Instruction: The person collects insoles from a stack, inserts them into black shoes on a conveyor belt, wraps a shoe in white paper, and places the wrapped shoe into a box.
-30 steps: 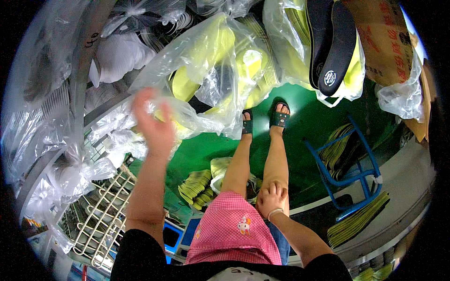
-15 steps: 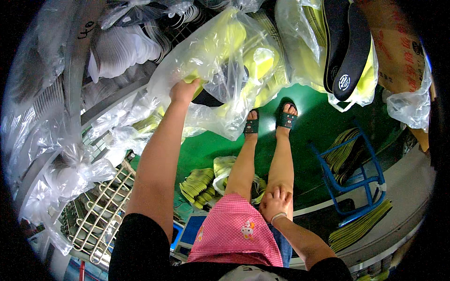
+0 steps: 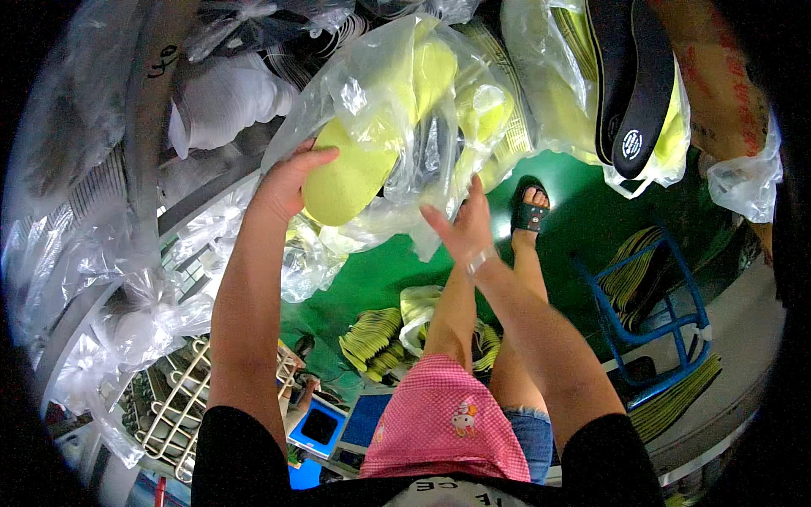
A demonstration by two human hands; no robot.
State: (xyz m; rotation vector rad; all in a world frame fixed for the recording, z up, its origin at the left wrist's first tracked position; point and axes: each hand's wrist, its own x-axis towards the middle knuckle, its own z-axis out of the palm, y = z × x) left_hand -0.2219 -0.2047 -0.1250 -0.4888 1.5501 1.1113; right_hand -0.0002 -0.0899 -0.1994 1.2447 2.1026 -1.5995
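Observation:
Up front is a clear plastic bag (image 3: pixel 291 114) with yellow-green insoles in it. My left hand (image 3: pixel 291 182) grips a yellow-green insole (image 3: pixel 351 173) by its edge at the bag's opening, thumb on top and fingers hidden beneath. Some dark insole surface shows through the plastic beside it. My right hand (image 3: pixel 469 232) is raised just below the bag, thumb and fingers spread, holding nothing. Whether its fingertips touch the hanging plastic, I cannot tell.
Right of the bag, a pair of black insoles (image 3: pixel 629 93) lies on another bagged stack. White insoles (image 3: pixel 224 97) sit on a rack at left. A blue metal frame (image 3: pixel 650 313) with yellow-edged insoles stands at right. More insoles (image 3: pixel 372 338) lie on the green floor (image 3: pixel 557 270).
My right hand has left my knee and come up beside the bag, opening its fingers. My left hand has shifted left and down, drawing the yellow-green insole toward the bag's opening.

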